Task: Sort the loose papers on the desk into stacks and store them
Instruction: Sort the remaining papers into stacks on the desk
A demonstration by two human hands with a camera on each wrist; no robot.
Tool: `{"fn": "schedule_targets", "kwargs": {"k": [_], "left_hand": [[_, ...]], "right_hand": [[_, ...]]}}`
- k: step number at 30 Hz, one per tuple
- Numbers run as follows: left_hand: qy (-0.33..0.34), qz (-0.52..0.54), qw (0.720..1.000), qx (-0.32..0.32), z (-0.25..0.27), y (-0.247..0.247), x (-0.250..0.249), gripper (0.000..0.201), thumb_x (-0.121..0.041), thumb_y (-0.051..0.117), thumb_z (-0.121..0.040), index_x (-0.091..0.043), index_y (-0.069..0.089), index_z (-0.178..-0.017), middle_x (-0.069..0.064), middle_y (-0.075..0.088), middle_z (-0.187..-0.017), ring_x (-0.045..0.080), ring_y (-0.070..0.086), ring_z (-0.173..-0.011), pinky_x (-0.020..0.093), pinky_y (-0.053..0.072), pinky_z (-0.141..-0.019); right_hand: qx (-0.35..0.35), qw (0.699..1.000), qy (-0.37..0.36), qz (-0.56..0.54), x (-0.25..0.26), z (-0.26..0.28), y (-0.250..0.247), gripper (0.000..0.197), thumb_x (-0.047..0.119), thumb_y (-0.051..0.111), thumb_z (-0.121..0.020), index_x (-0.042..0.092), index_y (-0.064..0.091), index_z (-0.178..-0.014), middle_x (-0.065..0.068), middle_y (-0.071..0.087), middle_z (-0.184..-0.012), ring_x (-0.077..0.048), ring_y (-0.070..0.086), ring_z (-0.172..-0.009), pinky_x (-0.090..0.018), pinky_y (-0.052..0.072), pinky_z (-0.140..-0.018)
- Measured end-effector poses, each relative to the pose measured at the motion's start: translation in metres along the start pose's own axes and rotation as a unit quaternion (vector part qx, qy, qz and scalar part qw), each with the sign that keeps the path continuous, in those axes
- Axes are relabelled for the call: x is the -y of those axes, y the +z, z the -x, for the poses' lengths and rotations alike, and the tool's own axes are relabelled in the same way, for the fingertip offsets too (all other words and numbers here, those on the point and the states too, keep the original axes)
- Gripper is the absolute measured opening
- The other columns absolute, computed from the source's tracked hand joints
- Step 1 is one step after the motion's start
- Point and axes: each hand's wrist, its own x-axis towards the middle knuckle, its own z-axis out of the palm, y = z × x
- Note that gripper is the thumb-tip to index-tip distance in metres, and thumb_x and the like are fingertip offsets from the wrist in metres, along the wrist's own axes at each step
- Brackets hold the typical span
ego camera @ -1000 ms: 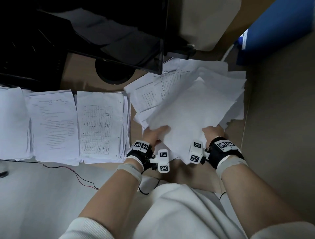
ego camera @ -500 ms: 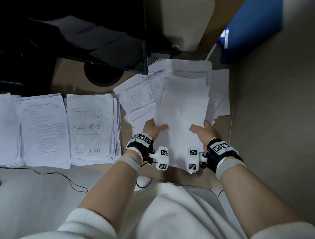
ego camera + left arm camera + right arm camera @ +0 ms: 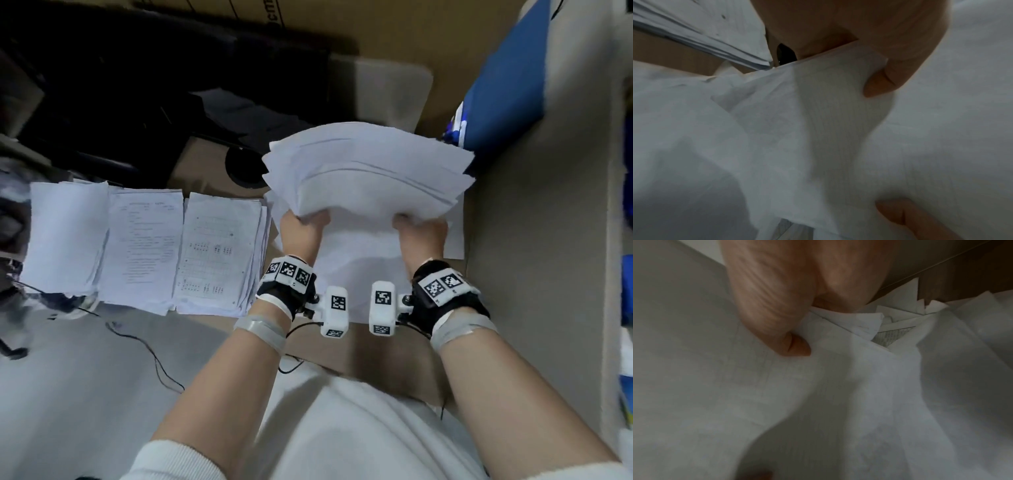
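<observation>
White paper everywhere; nearest, a flat white sheet lies on the tan wooden desk between the wrists; above it the left hand and right hand each grip the near edge of a thick, uneven bundle of white loose papers, thumbs on top, fingers curled beneath; the bundle is raised off the desk, long axis left to right, fanning away from the fingers toward the far side; both hands equally near; three squared stacks of printed pages lie to the left, likely the destination; far corners ragged, so squaring probably comes first.
</observation>
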Motion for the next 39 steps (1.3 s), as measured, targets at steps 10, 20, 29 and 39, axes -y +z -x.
{"fn": "schedule_targets", "kwargs": {"k": [10,20,29,39], "left_hand": [[-0.024,-0.081,0.995,0.052,-0.005,-0.021,0.01,0.059,-0.006,0.075,-0.076,-0.01,0.051,-0.13,0.003,0.065,-0.114,0.021,0.064,-0.106,0.032,0.052,-0.091],[-0.059,-0.081,0.985,0.138,-0.053,-0.035,0.02,0.028,-0.019,0.079,-0.085,-0.013,0.065,-0.108,0.002,0.069,-0.1,0.02,0.067,-0.092,0.029,0.051,-0.082],[-0.044,-0.032,0.993,0.104,-0.062,-0.081,0.025,0.033,-0.017,0.062,-0.097,-0.001,0.062,-0.126,0.013,0.069,-0.12,0.029,0.066,-0.112,0.034,0.051,-0.095],[0.074,-0.098,0.989,0.08,-0.018,-0.173,0.027,0.079,0.012,0.049,-0.076,-0.032,0.05,-0.143,-0.002,0.049,-0.149,0.013,0.042,-0.138,0.024,0.033,-0.113]], "right_hand": [[0.085,0.98,0.116,0.139,-0.039,0.01,-0.004,0.06,0.027,0.077,-0.055,0.007,0.066,-0.11,-0.008,0.07,-0.108,-0.027,0.069,-0.098,-0.039,0.057,-0.09],[0.031,0.992,0.092,0.079,-0.019,0.013,0.029,0.011,0.023,0.066,-0.094,0.019,0.064,-0.104,0.0,0.068,-0.105,-0.023,0.064,-0.101,-0.031,0.047,-0.088],[0.1,0.981,0.103,0.127,-0.027,0.034,0.068,0.018,0.028,0.075,-0.086,0.017,0.069,-0.1,0.0,0.073,-0.101,-0.021,0.069,-0.1,-0.044,0.051,-0.1],[0.215,0.965,0.016,0.148,-0.008,0.089,0.145,0.023,0.015,0.049,-0.098,0.01,0.064,-0.115,-0.004,0.067,-0.107,-0.025,0.063,-0.103,-0.034,0.05,-0.091]]}}
